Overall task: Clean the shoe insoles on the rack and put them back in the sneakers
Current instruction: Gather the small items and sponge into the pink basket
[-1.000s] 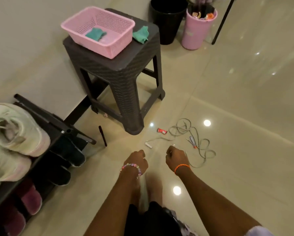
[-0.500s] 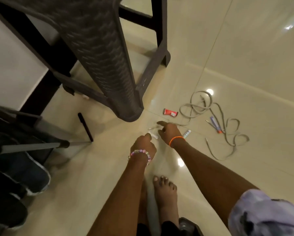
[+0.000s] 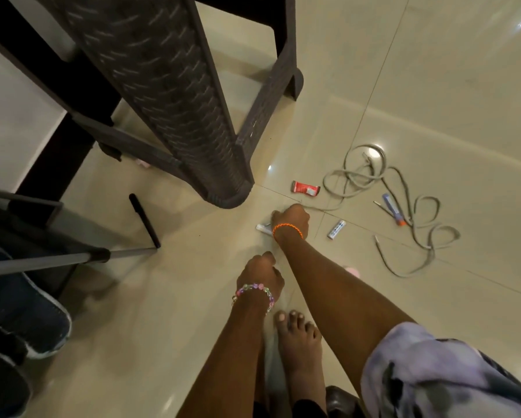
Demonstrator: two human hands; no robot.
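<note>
The right hand point(image 3: 291, 220) reaches down to the floor point(image 3: 162, 297) over a small white tube point(image 3: 263, 228), which lies with its long axis left to right; whether the fingers pinch it cannot be told. The left hand point(image 3: 260, 274) hangs curled, holding nothing visible. A dark sneaker point(image 3: 27, 312) sits at the left under the rack point(image 3: 42, 259); insoles are not seen.

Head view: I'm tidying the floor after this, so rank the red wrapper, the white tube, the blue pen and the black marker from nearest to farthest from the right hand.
From the right hand:
1. Red wrapper, just beyond it.
2. White tube, to its right, almost as near.
3. Blue pen, farther right, among the cord.
4. Black marker, far left, by the rack.
</note>
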